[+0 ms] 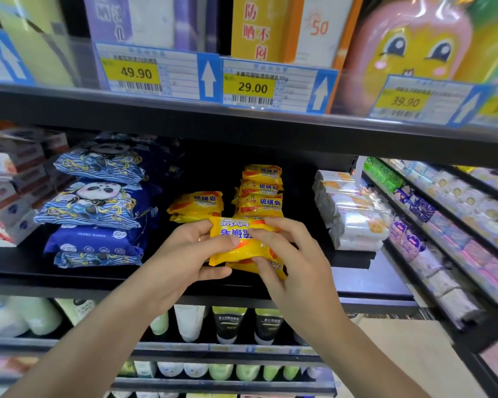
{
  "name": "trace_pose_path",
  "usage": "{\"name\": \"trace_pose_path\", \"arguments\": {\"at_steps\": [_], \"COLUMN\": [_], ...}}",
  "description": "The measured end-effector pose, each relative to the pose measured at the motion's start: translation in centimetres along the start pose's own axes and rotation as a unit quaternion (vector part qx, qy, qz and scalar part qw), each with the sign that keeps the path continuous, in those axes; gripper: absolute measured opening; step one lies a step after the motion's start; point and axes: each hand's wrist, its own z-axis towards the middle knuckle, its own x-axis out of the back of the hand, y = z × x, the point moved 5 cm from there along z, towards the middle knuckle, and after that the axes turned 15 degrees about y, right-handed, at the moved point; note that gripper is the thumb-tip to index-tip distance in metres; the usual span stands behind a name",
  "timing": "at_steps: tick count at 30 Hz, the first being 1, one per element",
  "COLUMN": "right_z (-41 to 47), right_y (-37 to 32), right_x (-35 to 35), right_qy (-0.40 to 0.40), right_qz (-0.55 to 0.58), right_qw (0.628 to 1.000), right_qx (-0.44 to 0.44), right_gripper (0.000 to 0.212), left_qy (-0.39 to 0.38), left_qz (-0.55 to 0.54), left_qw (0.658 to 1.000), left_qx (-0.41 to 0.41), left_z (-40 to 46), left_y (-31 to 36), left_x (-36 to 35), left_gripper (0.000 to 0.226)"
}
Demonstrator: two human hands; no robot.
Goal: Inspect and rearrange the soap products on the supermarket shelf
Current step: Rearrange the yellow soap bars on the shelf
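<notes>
A yellow sulfur soap pack point(243, 248) is held upside down in front of the black middle shelf point(41, 280). My left hand point(190, 251) grips its left end, thumb on top. My right hand point(288, 248) pinches its right side, with a second yellow pack partly hidden underneath. Behind them, a stack of the same yellow soaps point(260, 192) stands on the shelf, and a shorter pile point(195, 206) lies to its left.
Blue panda-print packs point(95, 202) are stacked at the left, white wrapped soaps point(348, 211) at the right. Boxes point(9, 182) fill the far left. Price tags point(153, 71) hang on the shelf above. Bottles and tubes point(227, 323) stand below. Another rack point(449, 225) runs along the right.
</notes>
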Motion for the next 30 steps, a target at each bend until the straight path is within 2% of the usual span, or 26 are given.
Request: {"name": "trace_pose_path", "arguments": {"at_steps": [4, 6, 10, 12, 15, 18, 20, 25, 30], "right_z": [-0.1, 0.3, 1.3, 1.7, 2.2, 2.5, 2.5, 1.3, 0.9], "right_y": [-0.1, 0.1, 0.8, 1.4, 2.5, 2.8, 2.7, 2.5, 1.6], "right_x": [0.1, 0.4, 1.5, 1.8, 1.7, 1.4, 1.2, -0.1, -0.6], "right_qy": [-0.048, -0.064, -0.009, 0.006, -0.002, -0.031, -0.063, -0.175, -0.240], "right_qz": [0.034, 0.074, 0.109, 0.110, 0.154, 0.183, 0.198, 0.231, 0.293], "right_qw": [0.997, 0.992, 0.979, 0.967, 0.927, 0.883, 0.853, 0.754, 0.690], "right_qx": [-0.043, -0.079, -0.174, -0.231, -0.343, -0.432, -0.478, -0.589, -0.617], "right_gripper": [0.054, 0.063, 0.065, 0.062, 0.048, 0.018, 0.026, 0.067, 0.072], "left_qy": [0.026, 0.038, 0.058, 0.055, 0.046, 0.036, 0.029, 0.006, -0.004], "left_qz": [0.040, 0.048, 0.048, 0.055, 0.072, 0.083, 0.080, 0.090, 0.096], "left_qw": [0.998, 0.997, 0.996, 0.996, 0.993, 0.989, 0.987, 0.975, 0.964], "left_qx": [-0.032, -0.037, -0.041, -0.050, -0.081, -0.114, -0.139, -0.201, -0.247], "left_z": [0.1, 0.1, 0.4, 0.3, -0.1, -0.5, -0.7, -1.1, -1.5], "left_y": [-0.1, -0.2, -0.4, -0.3, 0.1, 0.4, 0.5, 0.8, 0.9], "left_x": [0.3, 0.5, 1.1, 1.1, 1.0, 0.8, 0.6, 0.5, 0.4], "left_gripper": [0.022, 0.028, 0.053, 0.052, 0.029, 0.031, 0.033, 0.035, 0.035]}}
